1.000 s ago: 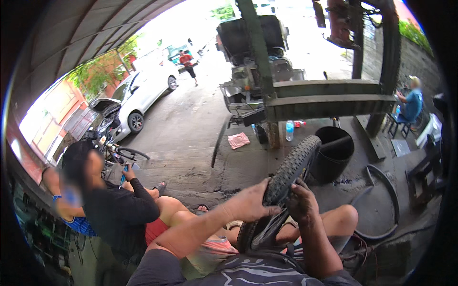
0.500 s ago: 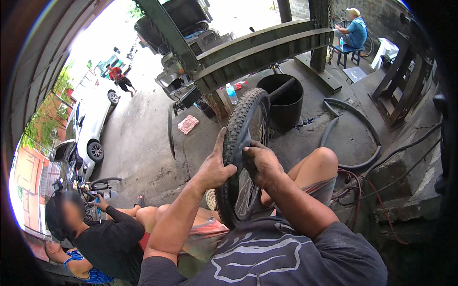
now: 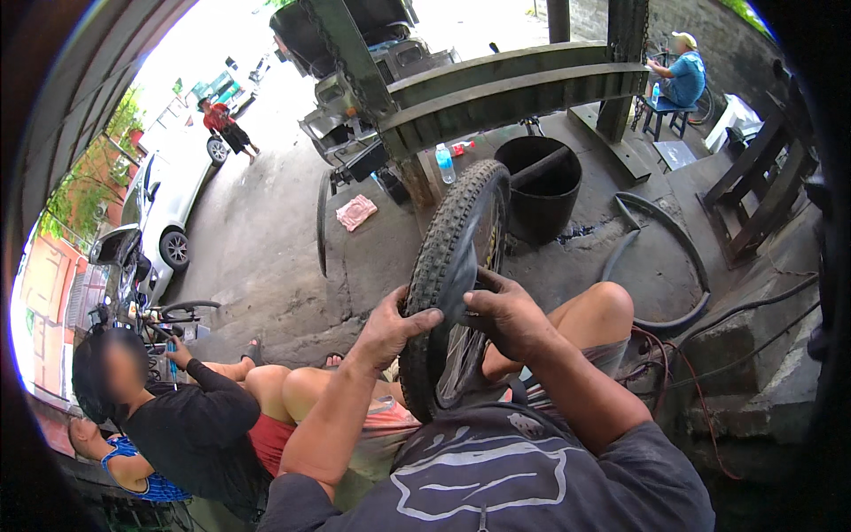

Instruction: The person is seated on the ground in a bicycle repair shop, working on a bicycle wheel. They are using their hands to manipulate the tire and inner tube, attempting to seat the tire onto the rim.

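Two bare hands are at work on a bicycle wheel, which stands upright with a slight tilt in front of the dark shirt, its lower edge close to the person's lap. Starting from the left, I'd want the left hand (image 3: 387, 330) to steady the knobbly bicycle tyre (image 3: 436, 239) from the tread side, its thumb pressing evenly so that the sidewall doesn't spring away. Over on the right, I'd have the right hand (image 3: 505, 310) work a short stretch at a time around the smooth grey rubber (image 3: 458, 270), likely an inner tube, minding that nothing gets pinched against the rim or twisted.

As for the fingers, the left ones are spread just as wide as the tyre: thumb across the sidewall, the others wrapped over the tread. The right ones are curled in close, with darkened tips touching at the grey rubber beside the spokes (image 3: 461, 355). Some are tucked behind the hand, so I can't tell whether they pinch the rubber or merely push it. Beyond, farther right, sits a black bucket (image 3: 560, 206).
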The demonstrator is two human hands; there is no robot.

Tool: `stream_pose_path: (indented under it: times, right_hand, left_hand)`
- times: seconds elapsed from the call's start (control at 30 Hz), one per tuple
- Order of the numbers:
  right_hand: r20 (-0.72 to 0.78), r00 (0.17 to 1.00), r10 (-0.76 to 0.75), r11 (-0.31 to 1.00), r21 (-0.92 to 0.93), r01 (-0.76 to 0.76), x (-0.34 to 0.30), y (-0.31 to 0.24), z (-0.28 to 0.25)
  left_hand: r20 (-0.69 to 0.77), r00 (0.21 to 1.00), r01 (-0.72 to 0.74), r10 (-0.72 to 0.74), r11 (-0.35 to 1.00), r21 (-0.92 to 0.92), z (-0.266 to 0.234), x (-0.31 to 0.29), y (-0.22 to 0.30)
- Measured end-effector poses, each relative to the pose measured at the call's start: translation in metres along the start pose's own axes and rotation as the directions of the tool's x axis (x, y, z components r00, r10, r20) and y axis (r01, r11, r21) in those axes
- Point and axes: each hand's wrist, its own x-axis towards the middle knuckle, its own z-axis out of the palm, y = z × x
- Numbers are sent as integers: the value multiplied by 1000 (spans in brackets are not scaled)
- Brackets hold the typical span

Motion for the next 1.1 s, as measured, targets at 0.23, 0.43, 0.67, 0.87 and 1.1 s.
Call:
stream_pose_path:
  times: [0.23, 0.43, 0.67, 0.87, 1.1]
  right_hand:
    - [-225, 967, -120, 992, -73, 106, -10, 33, 10]
    - [-134, 989, -57, 961, -274, 19, -17, 17, 18]
    - [-35, 996, 86, 982, -165, -91, -41, 3, 28]
    - [-78, 993, -92, 974, -217, 73, -43, 19, 28]
    - [-153, 986, -63, 876, -482, -18, -35, 4, 28]
  left_hand:
    - [-142, 977, -20, 157, 736, 677, 44, -38, 52]
    - [-175, 969, -35, 176, 795, 605, 41, -48, 46]
    - [-276, 925, -93, 261, 859, 503, 53, -60, 44]
    - [-271, 939, -166, 210, 970, 178, 57, -62, 31]
    - [-179, 963, -148, 202, 950, 275, 45, -61, 21]
